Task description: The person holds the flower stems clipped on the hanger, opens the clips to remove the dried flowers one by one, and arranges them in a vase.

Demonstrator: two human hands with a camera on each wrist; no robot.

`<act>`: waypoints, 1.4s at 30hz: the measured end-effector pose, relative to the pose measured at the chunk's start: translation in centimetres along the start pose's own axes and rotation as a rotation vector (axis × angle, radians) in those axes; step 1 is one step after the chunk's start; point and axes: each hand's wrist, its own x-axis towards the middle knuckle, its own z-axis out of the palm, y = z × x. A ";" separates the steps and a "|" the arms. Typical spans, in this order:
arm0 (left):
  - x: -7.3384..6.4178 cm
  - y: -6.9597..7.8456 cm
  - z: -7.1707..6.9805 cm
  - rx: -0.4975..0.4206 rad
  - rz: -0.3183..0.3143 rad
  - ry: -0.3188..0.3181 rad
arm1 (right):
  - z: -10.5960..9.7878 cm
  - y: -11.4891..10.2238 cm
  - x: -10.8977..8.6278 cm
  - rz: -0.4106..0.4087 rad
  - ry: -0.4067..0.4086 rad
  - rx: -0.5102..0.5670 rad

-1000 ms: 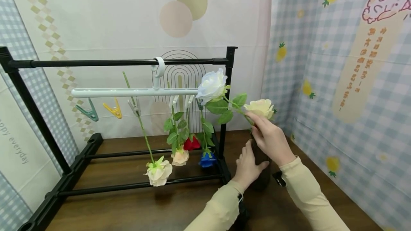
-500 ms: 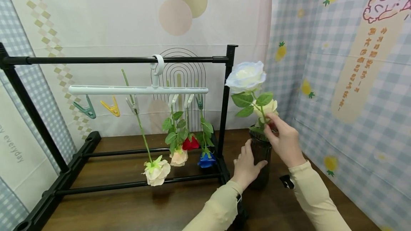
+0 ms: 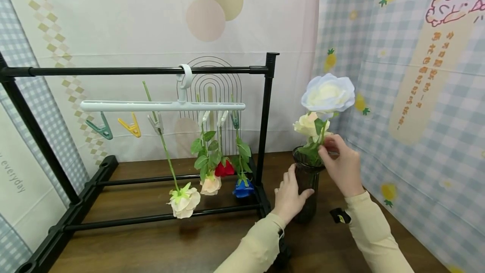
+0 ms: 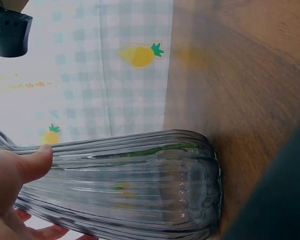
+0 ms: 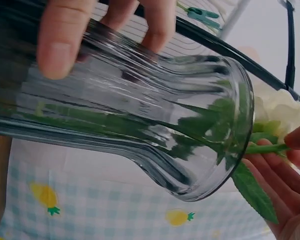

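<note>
In the head view a dark ribbed glass vase (image 3: pixel 307 191) stands upright on the wooden table. My left hand (image 3: pixel 289 197) holds its body, thumb on one side and fingers on the other, as the left wrist view of the vase (image 4: pixel 130 182) also shows. At the mouth, my right hand (image 3: pixel 342 167) pinches the green stem (image 5: pixel 267 148) of a white rose with pale blue edges (image 3: pixel 328 94). Its bloom stands above a cream rose (image 3: pixel 305 124) at the vase's mouth. Through the glass, stems and leaves (image 5: pixel 209 122) show inside.
Left of the vase stands a black rack (image 3: pixel 267 129) with a pale hanger (image 3: pixel 163 106). From clips hang a white rose (image 3: pixel 184 203), a peach rose (image 3: pixel 210 185), a red rose (image 3: pixel 225 168) and a blue rose (image 3: pixel 243 188). The teal clip (image 3: pixel 101 129) and yellow clip (image 3: pixel 130 126) hold nothing.
The blue-edged rose has swung right from beside the hanger to upright over the vase, its stem lowered into the mouth. My right hand has shifted right and down; my left stays on the vase.
</note>
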 end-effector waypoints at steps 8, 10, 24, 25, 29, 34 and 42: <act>-0.1 0.1 0.0 0.017 0.006 0.004 | 0.1 0.3 0.0 0.070 -0.047 -0.012; -0.2 0.1 -0.1 0.024 0.011 0.009 | 0.4 0.4 -0.1 0.056 -0.047 -0.021; -0.2 0.1 -0.1 0.048 0.016 0.019 | 0.5 0.8 -0.1 0.127 -0.164 -0.020; -0.2 0.1 -0.1 0.051 0.014 0.018 | 0.5 0.8 -0.1 0.119 -0.163 -0.033; -0.2 0.2 -0.1 0.062 0.010 0.015 | 0.5 1.1 -0.4 0.099 -0.169 -0.090; -0.2 0.2 -0.2 0.053 0.004 0.007 | 0.6 1.3 -0.7 0.149 -0.202 -0.132; -0.1 0.2 -0.1 0.038 -0.005 0.011 | 0.2 1.1 -0.2 0.318 -0.312 -0.068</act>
